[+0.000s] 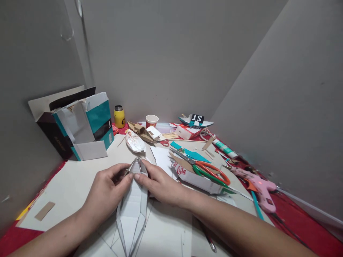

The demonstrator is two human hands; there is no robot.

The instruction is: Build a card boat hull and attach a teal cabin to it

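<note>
A long white folded cardboard boat shape (131, 210) with pencil lines lies lengthwise before me, its narrow tip pointing away. Around the left side of that tip my left hand (111, 184) is closed, thumb pressed on the inner face. From the other side my right hand (158, 182) pinches the tip too, its thumb almost meeting the left one. Fingers behind the walls are partly hidden. Beneath is a pale board (72, 189) with drawn lines. Just right of my right hand lie scissors (200, 167) with orange and green handles, on cardboard scraps.
A cut-open teal and white box (93, 125) stands at left, with a yellow bottle (119, 116) and paper cup (152, 120) behind. A pink glue gun (259, 187) rests at right. Red-handled scissors (164, 142) and a teal boat shape (197, 122) sit farther back. A pencil (207, 237) lies near my right forearm.
</note>
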